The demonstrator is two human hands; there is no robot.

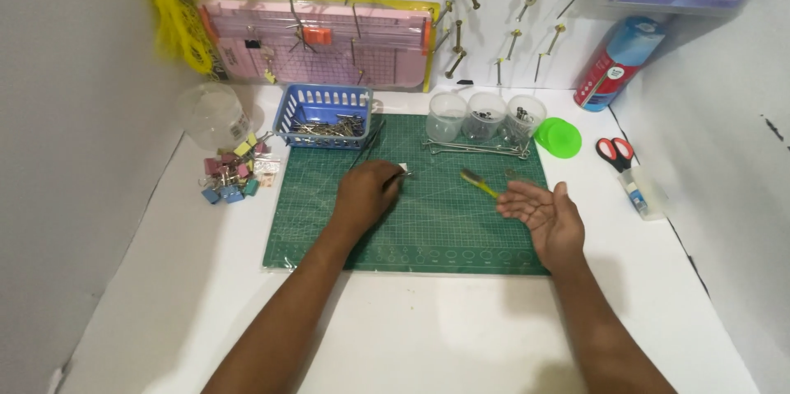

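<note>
Silver metal shows at the fingertips of the left hand (366, 192), which lies knuckles up near the middle of the frame on the green cutting mat (411, 238). The fingers are curled closed around a small metal piece (404, 171), with a bit of white beside it; it is too small to tell its exact kind. Only its tip comes out to the right of the fingers, so the thing sits inside the grip, touching the mat or just above it.

The right hand (543, 213) rests palm up at the right part of the mat, fingers spread loosely, holding nothing. Just to its upper left lies a small brush with a yellow-green handle (480, 183), near the fingertips but not touching them.

At the top edge of the mat, three clear plastic cups (485, 117) stand in a row, and thin metal rods (476, 148) lie in front of them. A bright green round lid (559, 136) is just right of the cups. A blue plastic basket (323, 114) with metal parts inside stands at the upper left corner of the mat. Left of it is a clear jar (213, 114) and a heap of coloured binder clips (234, 172).

In the upper right of the frame, a blue cylinder package with a red label (617, 61) leans against the wall. Red-handled scissors (615, 152) lie on the white table (428, 328) at the right. A pink paper cutter (317, 44) stands against the back wall in the upper left.
</note>
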